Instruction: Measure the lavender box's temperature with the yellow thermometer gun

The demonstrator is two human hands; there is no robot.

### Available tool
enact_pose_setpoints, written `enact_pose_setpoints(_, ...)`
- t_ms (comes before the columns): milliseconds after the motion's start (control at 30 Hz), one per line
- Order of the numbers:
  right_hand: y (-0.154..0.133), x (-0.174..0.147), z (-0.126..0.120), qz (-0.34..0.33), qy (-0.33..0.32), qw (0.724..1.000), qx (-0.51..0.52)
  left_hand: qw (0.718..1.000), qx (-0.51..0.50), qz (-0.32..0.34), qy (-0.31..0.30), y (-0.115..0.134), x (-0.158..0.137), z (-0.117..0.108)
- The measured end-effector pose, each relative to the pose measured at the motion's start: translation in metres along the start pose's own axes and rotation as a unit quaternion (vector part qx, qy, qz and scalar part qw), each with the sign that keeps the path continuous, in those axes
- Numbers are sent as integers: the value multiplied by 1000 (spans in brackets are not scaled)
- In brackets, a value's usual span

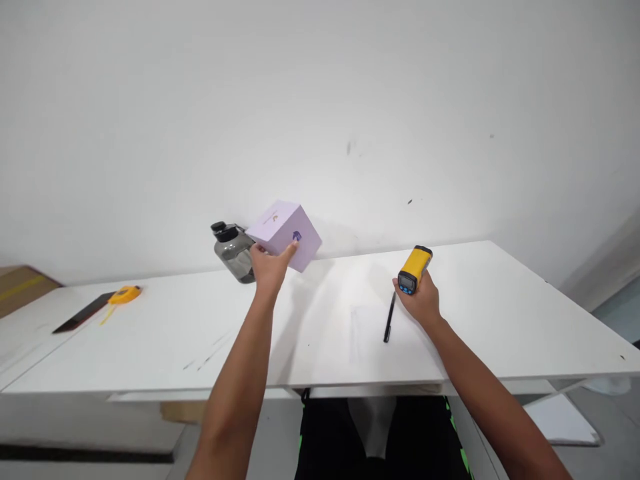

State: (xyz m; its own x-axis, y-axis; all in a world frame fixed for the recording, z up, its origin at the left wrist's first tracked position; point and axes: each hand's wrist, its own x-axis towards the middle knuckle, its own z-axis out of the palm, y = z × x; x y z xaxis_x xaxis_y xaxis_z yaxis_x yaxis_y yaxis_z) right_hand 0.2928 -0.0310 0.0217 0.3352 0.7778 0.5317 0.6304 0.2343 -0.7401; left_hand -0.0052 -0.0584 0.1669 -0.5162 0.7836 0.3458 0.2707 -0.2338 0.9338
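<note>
Tilted above the table, a lilac cardboard box (286, 235) is held in my left hand (270, 268), thumb on its front face by a small purple mark. Just behind and left of that hand stands a grey see-through water bottle (235, 252) with a black cap. My right hand (423, 300) is wrapped round a yellow-and-black infrared thermometer (416, 268), its small display and blue buttons facing me. A black pen (389, 319) lies beside my right hand on a white sheet of paper (370, 343).
On the left of the white table (165, 333) lie a yellow tape measure (126, 294) and a dark flat object (84, 313). A cardboard box (25, 290) is at the far left. The white wall (320, 120) runs along the table's back edge.
</note>
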Motion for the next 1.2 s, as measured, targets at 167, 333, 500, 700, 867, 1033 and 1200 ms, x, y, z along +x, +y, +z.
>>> enact_pose_setpoints(167, 5, 2, -2, 10, -30, 999, -23, 999, -6, 50, 8, -15, -15, -3)
enact_pose_setpoints(333, 10, 4, -3, 10, -22, 999, -27, 997, -43, -61, 13, -25, -17, -14)
enact_pose_setpoints(500, 12, 4, -2, -10, 0, 999, -42, 994, -43, -102, 21, -41, -26, -15)
enact_pose_setpoints(700, 12, 5, -2, -9, -9, 999, -53, 998, 35, -39, -33, -53, -34, -12)
enact_pose_setpoints(867, 12, 2, 1, -7, -4, 999, -44, 994, 76, -66, -40, -32, -32, -14)
enact_pose_setpoints(1033, 3, -1, -1, 0, 1, 1000, -20, 993, 17, -10, -120, -8, -35, -25)
enact_pose_setpoints(1200, -4, -1, -2, 11, -22, 1000, 6, 962, 118, -87, -230, -12, -41, -21)
